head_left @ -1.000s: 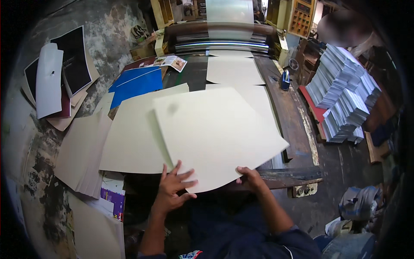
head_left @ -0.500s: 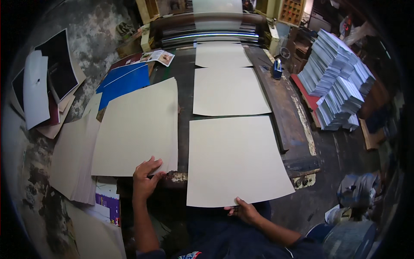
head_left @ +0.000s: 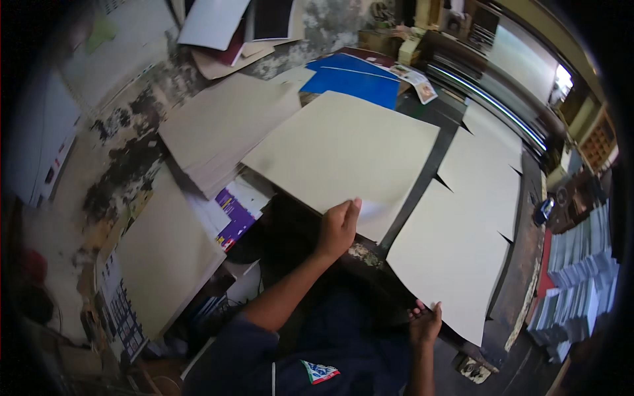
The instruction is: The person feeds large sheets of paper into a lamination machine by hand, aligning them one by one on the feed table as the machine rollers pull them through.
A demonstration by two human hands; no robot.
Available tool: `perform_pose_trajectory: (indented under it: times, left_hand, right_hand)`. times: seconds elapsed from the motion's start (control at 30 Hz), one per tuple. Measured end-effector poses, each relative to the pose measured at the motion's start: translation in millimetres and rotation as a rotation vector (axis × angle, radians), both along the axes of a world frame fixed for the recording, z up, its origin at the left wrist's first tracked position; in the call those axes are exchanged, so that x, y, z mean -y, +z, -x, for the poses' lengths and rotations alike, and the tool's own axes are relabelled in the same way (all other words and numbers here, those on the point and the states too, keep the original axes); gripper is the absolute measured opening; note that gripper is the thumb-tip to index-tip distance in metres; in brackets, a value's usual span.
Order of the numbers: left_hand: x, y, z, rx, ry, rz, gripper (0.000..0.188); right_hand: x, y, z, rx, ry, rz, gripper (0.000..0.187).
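Observation:
My left hand point(head_left: 339, 228) is closed on the near edge of the top cream board sheet point(head_left: 343, 152) of a stack on the table. That edge curls up at my thumb, where a paler patch shows. My right hand point(head_left: 424, 322) is at the near edge of another cream sheet point(head_left: 449, 257), fingers loosely apart and thumb tip at the edge. This sheet lies in a row of similar sheets that runs toward the machine's rollers point(head_left: 492, 99).
Left of the stack lies another pile of boards point(head_left: 231, 125), with one more pile point(head_left: 165, 257) lower down. Blue sheets point(head_left: 353, 79) lie behind. A metal guide bar point(head_left: 505, 277) edges the row's right side; bundled paper stacks point(head_left: 578, 264) stand beyond it.
My view has swung left. My left hand now raises the top sheet's near edge, where before it rested at the stack's corner. My right hand has loosened from the sheet it held.

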State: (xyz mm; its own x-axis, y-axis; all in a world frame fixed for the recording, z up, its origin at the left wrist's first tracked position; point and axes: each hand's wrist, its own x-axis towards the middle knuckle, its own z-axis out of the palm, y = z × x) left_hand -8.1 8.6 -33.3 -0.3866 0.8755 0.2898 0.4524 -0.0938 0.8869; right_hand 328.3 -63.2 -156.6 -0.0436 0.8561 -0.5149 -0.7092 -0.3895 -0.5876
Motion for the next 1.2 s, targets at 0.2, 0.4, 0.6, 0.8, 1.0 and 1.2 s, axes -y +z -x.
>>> perform_pose_trajectory:
  times: [0.2,0.4,0.6,0.8,1.0,1.2]
  left_hand:
    - [2,32,-13,0.214,-0.003,-0.319,0.040]
    - [40,32,-29,-0.207,-0.510,-0.261,0.025]
    - [58,36,-28,-0.389,-0.909,-0.226,0.026]
    - [11,19,-11,-0.627,-0.319,-0.244,0.066]
    - [1,12,0,-0.651,-0.263,-0.199,0.052]
    - [-1,10,0,-0.664,-0.254,-0.210,0.053]
  right_hand:
    - [-16,-11,-1,0.085,-0.088,-0.020,0.046]
    - [2,50,13,0.140,-0.111,0.097,0.072]
    - [5,48,-25,0.072,0.096,-0.298,0.035]
    - [37,22,-32,0.120,0.063,-0.017,0.024]
    - [86,19,-13,0.141,0.136,0.084,0.040]
    - [112,28,-6,0.089,0.259,0.152,0.050]
